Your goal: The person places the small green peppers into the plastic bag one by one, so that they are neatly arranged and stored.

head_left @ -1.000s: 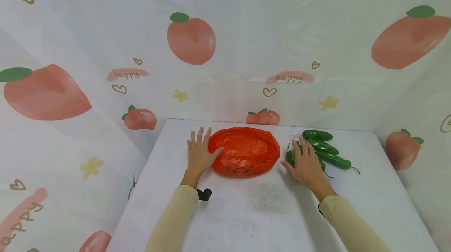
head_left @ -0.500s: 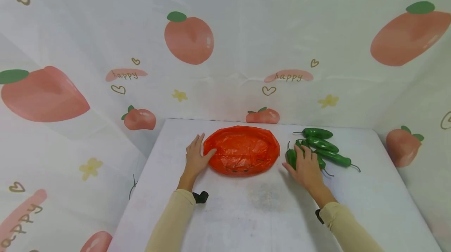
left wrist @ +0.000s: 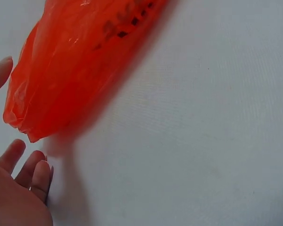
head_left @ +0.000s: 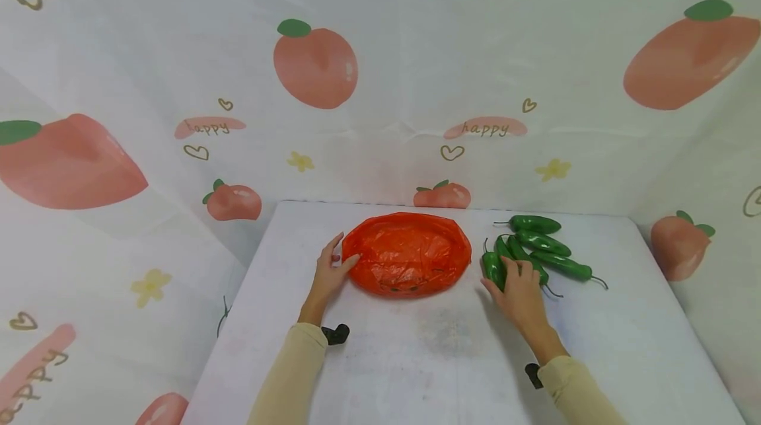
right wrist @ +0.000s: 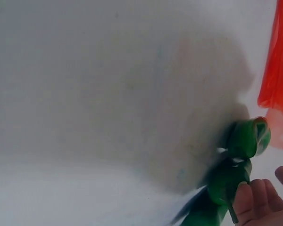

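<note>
An oval bowl-shaped thing covered in crinkled red plastic (head_left: pixel 410 246) lies at the table's back, with dark print on its front. My left hand (head_left: pixel 326 276) is at its left end, thumb tip over the rim. In the left wrist view the fingers spread below the red plastic (left wrist: pixel 61 84), apart from it. Several glossy green peppers with thin stems lie at the right. My right hand (head_left: pixel 523 299) reaches over the nearest ones, thumb beside the leftmost pepper (head_left: pixel 492 268). In the right wrist view its fingertips touch a pepper (right wrist: pixel 226 181), thumb held away.
Behind the hand lie more peppers, one at the back (head_left: pixel 535 224) and one pointing its stem right (head_left: pixel 561 265). The white table (head_left: pixel 428 372) meets a pale backdrop (head_left: pixel 392 141) printed with peaches. Black straps with small devices sit on both wrists.
Both hands have drawn back slightly toward the person. The left fingers have slipped outside the red rim. The right fingers have bent down onto the front peppers, which now show more.
</note>
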Demonstrator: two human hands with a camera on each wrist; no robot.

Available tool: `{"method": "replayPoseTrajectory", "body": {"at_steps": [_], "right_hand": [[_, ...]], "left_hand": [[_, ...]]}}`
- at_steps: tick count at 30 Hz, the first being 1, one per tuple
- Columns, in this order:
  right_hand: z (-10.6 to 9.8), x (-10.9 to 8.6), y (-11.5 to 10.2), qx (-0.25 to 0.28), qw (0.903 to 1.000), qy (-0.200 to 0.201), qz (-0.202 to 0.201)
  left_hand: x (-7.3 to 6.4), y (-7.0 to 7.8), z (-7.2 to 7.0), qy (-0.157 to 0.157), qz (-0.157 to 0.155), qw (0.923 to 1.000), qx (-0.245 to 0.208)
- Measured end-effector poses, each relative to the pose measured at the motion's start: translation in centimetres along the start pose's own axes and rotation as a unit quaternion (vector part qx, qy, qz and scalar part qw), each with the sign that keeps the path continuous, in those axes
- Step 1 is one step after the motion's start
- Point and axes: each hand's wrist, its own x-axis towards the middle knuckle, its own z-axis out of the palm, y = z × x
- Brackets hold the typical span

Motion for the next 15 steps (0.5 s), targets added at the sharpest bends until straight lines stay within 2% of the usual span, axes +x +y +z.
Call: {"method": "replayPoseTrajectory", "body": {"at_steps": [7,12,15], "right_hand": [[0.16,-0.43,-0.02,0.031,0.9988,-0.006,0.039],[0.37,-0.75,-0.13,0.035,0.9975,-0.023,0.058],[0.52,-0.95,-0.19,0.037,0.9964,-0.036,0.068]], "left_hand": [[0.14,-0.14,-0.14,-0.020,0.021,0.9986,-0.044],[0.10,-0.27,-0.21,-0.027,0.021,0.9985,-0.043],[0.04,-0.28,-0.20,-0.035,0.010,0.9987,-0.035]]}}
